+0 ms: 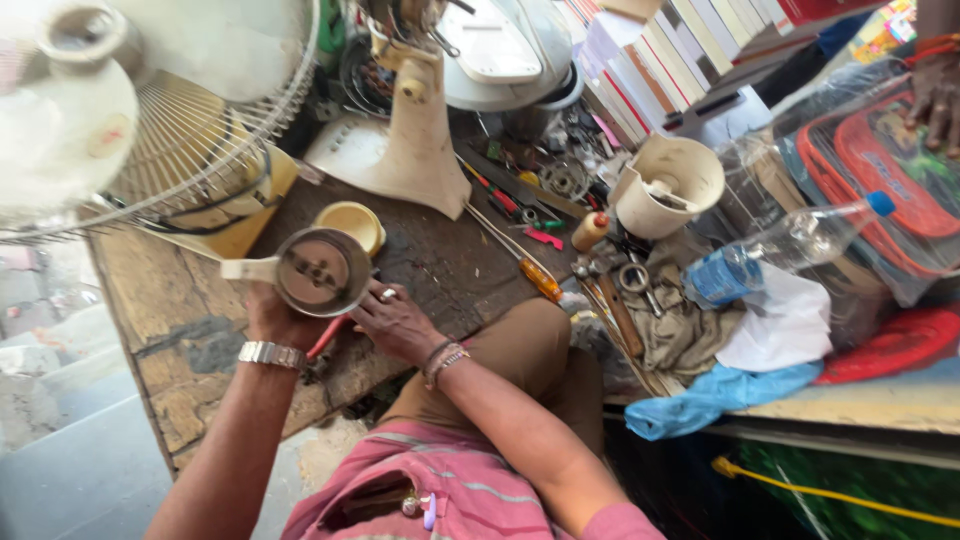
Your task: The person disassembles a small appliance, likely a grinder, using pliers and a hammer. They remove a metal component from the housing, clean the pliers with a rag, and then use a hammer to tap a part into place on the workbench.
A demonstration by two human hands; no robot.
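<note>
A: We have the mixer jar (322, 270) turned upside down in our left hand (272, 320), so its round metal base looks up at us. It is above the wooden workbench (190, 330), just in front of the small yellow cap (352, 224) and near the cream mixer base (405, 150).

B: And the left fingers, how are they?

A: They wrap under the jar body, pressed together I think, but most of them are hidden behind the jar. The handle points to the left, away from our palm.

B: Then our right hand (400, 322) does the fine work. Its fingers are a little spread and lie flat, the tips touching the rim of the jar at the right side. The ring finger is nearest to the edge. We cannot tell if they pinch any small part.

A: In our judgement, a good way is to keep the jar steady with the left hand and move only the right fingers. The base should stay level towards our eyes, so the centre coupling is easy to see.

B: Also we should mind the red-handled tool (325, 338) under our wrists; it lies on the bench between both hands, and a careless elbow could push it off.

A: The orange-handled screwdriver (525, 265) is near at the right, well apart from the jar, so we can reach it without letting go with the left hand.
</note>
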